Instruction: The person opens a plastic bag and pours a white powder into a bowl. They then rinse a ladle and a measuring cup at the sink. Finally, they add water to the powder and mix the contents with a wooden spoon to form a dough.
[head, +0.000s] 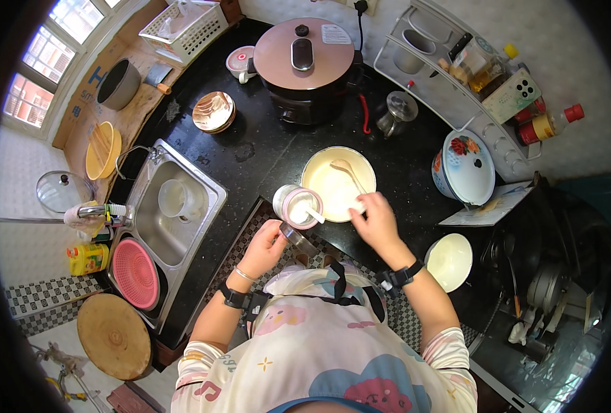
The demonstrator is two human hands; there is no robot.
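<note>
My left hand (263,249) grips a round dark lid (299,240) by its edge, tilted just below a glass jar. The open jar (285,199) has a pink rim and stands left of the bowl; it contains white powder and a white spoon (314,214). My right hand (376,221) is over the right front rim of a cream-coloured bowl (310,168), fingers bent together. Something small and white shows at its fingertips, too blurred to name. Inside the bowl, a wooden spoon (342,165) leans on pale contents, its handle running towards my right hand.
A lidded electric cooker (305,57) stands at the back. Left is a steel sink (153,232) with a plastic container (175,199). Stacked small dishes (213,111) sit behind. To the right are an empty bowl (449,262), a lidded enamel pot (468,168) and a wire rack (414,51).
</note>
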